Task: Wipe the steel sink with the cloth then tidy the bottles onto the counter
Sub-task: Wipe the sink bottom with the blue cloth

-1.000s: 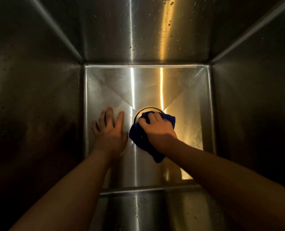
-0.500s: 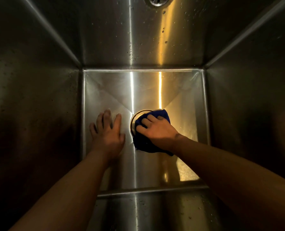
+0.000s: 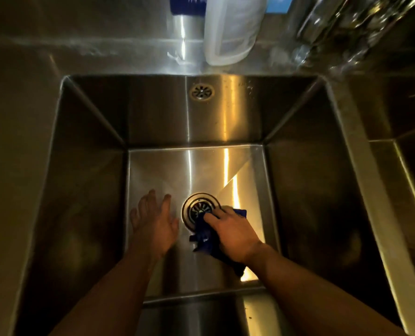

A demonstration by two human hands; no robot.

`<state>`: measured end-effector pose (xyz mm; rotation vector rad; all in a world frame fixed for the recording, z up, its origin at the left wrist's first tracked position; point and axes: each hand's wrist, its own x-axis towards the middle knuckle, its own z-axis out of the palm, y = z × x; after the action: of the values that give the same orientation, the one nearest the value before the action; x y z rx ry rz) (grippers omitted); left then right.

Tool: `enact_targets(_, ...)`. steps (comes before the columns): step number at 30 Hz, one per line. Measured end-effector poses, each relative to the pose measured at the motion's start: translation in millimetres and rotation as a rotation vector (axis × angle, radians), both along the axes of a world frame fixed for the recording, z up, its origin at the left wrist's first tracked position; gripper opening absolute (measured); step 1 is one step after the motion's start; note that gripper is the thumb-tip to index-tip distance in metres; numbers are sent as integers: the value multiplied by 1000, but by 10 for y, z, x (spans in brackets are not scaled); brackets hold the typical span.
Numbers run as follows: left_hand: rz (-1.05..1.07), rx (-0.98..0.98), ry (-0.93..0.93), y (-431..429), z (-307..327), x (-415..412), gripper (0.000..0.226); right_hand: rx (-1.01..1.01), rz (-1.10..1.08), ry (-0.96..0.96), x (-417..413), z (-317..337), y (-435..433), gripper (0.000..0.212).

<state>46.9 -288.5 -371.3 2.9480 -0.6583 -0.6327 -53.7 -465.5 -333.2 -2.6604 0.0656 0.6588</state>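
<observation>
Cloth (image 3: 205, 238) now off drain (image 3: 199, 209), under fingers (image 3: 212, 216).

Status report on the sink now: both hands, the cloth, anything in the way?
Right hand presses blue cloth beside drain. Left hand flat, empty. Nothing in the way.

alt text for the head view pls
Seen from above, a right hand presses a blue cloth beside the drain of a deep steel sink, the left hand spread flat nearby. A white bottle stands behind.
</observation>
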Motion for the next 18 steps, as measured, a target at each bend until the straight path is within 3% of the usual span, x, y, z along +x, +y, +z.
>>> enact_targets(7,94,28,97,-119,591,-276,61,138,-208,-48,-191,631,-67,52)
enact_targets(12,188,-33,61,-318,1199,-552,58,275,-249,-127,-429,1201,-246,33)
enact_targets(18,37,-75,-13,-596,1880,-865,54,260,-239,-250,-822,1892,-515,27)
